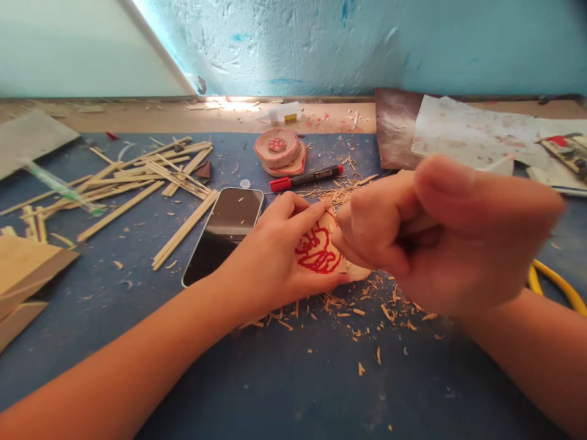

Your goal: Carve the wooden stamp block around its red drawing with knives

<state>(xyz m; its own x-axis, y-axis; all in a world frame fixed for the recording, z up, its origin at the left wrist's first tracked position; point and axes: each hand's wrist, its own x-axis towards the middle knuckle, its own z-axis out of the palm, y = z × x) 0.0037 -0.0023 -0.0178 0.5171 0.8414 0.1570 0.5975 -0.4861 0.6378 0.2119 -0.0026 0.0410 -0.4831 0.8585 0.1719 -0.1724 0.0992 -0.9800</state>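
The left hand [275, 250] gripped the red-marked wood piece [321, 250], the right hand [435, 238] was fisted beside it, and shavings [367, 305] indicated partial carving.

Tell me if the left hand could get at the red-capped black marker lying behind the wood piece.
Probably yes. The red-capped black marker lies uncovered on the blue mat just beyond the left hand, nothing between them, but that hand now pins the red-drawn wood piece.

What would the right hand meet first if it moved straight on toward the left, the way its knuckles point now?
Most likely the wooden piece with the red drawing, which the right hand already seems to touch, and just behind it the left hand pressing it down. Depth is unclear.
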